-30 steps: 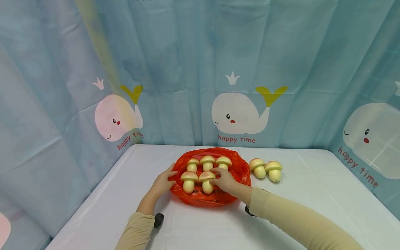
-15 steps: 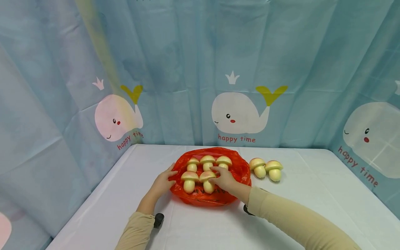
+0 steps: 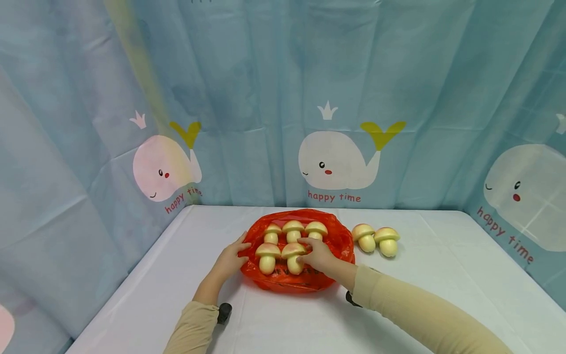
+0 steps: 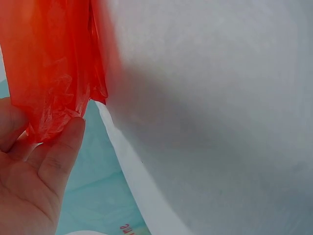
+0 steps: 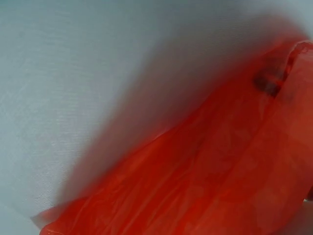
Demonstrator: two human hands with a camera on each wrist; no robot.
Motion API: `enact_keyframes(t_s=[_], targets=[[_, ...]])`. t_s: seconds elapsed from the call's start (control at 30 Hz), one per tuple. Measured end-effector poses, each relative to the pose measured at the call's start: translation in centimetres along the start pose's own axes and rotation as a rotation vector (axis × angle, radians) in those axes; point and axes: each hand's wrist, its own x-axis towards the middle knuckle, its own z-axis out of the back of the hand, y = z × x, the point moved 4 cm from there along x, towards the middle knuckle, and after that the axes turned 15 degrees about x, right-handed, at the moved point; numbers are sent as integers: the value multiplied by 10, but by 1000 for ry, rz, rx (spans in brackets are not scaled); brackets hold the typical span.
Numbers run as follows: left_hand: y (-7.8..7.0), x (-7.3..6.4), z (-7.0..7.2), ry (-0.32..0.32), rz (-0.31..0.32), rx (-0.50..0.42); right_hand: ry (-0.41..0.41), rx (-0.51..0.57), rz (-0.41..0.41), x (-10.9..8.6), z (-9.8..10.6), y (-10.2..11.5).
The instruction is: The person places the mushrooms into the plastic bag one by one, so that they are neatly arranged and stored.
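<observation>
A red plastic bag (image 3: 309, 282) lies spread open on the table, its rim forming a rough oval. Inside are several toy mushrooms with pale stems and pinkish-yellow caps, three at the back and two in front. My left hand (image 3: 231, 258) grips the bag's left side; in the left wrist view, thumb and fingers close on the red film (image 4: 49, 68). With the right hand (image 3: 319, 255) I pinch the front right mushroom (image 3: 294, 251), beside the front left mushroom (image 3: 267, 251). In the right wrist view the bag's side (image 5: 195, 176) hides most of that hand.
Two more mushrooms, a left one (image 3: 364, 236) and a right one (image 3: 387, 241), lie close together on the white table (image 3: 433, 275), right of the bag. A light blue curtain (image 3: 247, 98) with printed whales stands behind the table and along both sides.
</observation>
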Motion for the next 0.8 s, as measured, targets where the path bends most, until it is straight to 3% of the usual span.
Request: enact_keyframes(t_s=[0.4,0.8], targets=[[1,0,0,-10,-10,-10,-25,54,-16,-3,-6,-2],[1,1,-1,-12,-12,-10,-62,10,-25,-4,4,1]])
